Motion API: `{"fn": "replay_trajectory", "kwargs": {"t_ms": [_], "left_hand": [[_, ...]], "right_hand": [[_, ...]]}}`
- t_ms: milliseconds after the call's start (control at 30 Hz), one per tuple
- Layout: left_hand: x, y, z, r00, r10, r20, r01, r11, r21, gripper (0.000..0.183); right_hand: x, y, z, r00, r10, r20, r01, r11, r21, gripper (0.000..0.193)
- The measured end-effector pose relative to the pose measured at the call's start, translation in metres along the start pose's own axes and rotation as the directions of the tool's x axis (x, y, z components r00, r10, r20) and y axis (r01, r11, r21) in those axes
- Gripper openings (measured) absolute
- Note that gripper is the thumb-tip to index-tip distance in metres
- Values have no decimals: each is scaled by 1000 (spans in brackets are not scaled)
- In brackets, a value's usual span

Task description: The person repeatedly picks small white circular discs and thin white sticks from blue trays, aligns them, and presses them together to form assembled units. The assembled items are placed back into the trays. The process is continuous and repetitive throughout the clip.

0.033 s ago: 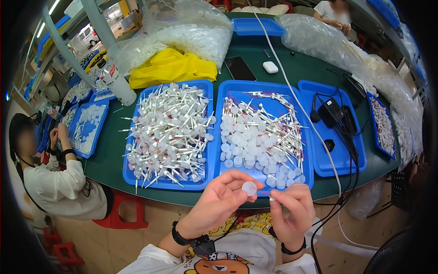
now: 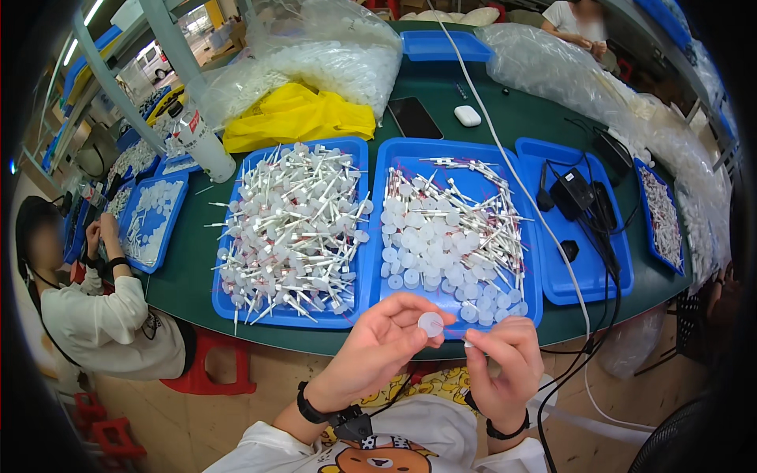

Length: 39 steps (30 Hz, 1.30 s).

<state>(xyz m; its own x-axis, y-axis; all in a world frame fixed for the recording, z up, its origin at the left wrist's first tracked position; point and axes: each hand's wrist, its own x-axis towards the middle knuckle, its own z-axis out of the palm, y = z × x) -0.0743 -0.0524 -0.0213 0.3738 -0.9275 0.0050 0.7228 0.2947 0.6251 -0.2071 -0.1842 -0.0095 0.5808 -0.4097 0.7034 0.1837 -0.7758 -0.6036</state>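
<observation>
Between the thumb and fingers of my left hand point(image 2: 386, 337) is a round translucent white plastic disc point(image 2: 430, 324), its flat face turned up. A thin reddish wire seems to run from it toward my right hand point(image 2: 509, 361). That hand pinches a small white piece point(image 2: 468, 343), mostly hidden by the fingertips. Both hands are held just over the near edge of a blue tray point(image 2: 535, 272), where similar loose discs point(image 2: 426, 240) lie beside white stick-like parts with red wires point(image 2: 497, 209). To its left, another blue tray point(image 2: 365, 169) is heaped with white sticks joined to discs point(image 2: 292, 229).
A third blue tray point(image 2: 544, 288) on the right holds black power adapters point(image 2: 572, 193) and cables. A white cable point(image 2: 512, 165) crosses the green table point(image 2: 189, 260). Behind lie a phone point(image 2: 415, 118), a yellow bag point(image 2: 300, 118) and a bottle point(image 2: 206, 146). A co-worker point(image 2: 102, 307) sits at left.
</observation>
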Motion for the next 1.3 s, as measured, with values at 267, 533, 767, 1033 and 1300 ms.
{"fn": "replay_trajectory", "kwargs": {"t_ms": [267, 533, 767, 1033, 1300], "left_hand": [[0, 1, -4, 998, 12, -64, -8, 998, 59, 32], [3, 5, -4, 998, 45, -34, -27, 915, 402, 34], [4, 3, -3, 997, 72, 32, -78, 894, 441, 34], [0, 13, 2, 989, 145, 1, -101, 681, 725, 33], [0, 13, 0, 993, 101, 68, -114, 562, 820, 31]], "right_hand": [[2, 0, -6, 994, 4, 112, 3, 998, -56, 39], [8, 2, -17, 976, -68, 207, 103, 982, -160, 39], [7, 6, -10, 972, -103, 209, 124, 988, -91, 30], [4, 6, -14, 939, -3, 345, 1, 1000, 5, 20], [-21, -12, -1, 743, 563, 363, -667, 670, 326, 8]]}}
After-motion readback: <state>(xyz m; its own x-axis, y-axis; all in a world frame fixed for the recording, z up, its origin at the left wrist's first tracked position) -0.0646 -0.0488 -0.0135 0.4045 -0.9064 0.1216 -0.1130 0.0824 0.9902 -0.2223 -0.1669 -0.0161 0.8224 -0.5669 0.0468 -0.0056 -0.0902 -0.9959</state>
